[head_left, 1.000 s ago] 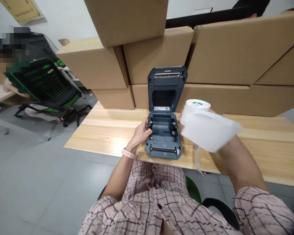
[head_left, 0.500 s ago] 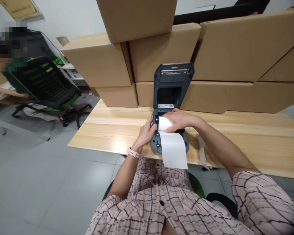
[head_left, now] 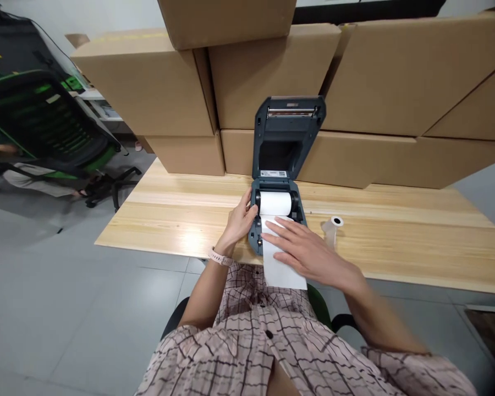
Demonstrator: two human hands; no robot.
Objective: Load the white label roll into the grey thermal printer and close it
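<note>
A dark grey label printer (head_left: 287, 137) stands on the wooden table with its lid tipped up and back. Inside it sits a white paper roll (head_left: 275, 203), held between black side holders. From the roll a paper strip (head_left: 284, 274) runs toward me and hangs past the table's front edge. My left hand (head_left: 240, 223) grips the printer's left side, thumb on the rim and fingers along the outside. Flat over the strip lies my right hand (head_left: 299, 247), fingers stretched and slightly spread, pointing left. It covers part of the printer's right front.
Right of the printer, a small roll (head_left: 336, 221) with a dark core lies on the wooden table (head_left: 165, 220), a strip trailing from it. Stacked cardboard boxes (head_left: 148, 88) line the table's back, close behind the lid. At the left is an office chair (head_left: 45, 121) with a person partly visible.
My right hand has moved from the paper roll toward me onto the strip, uncovering the roll. My left hand stays on the printer's side. The view has shifted right.
</note>
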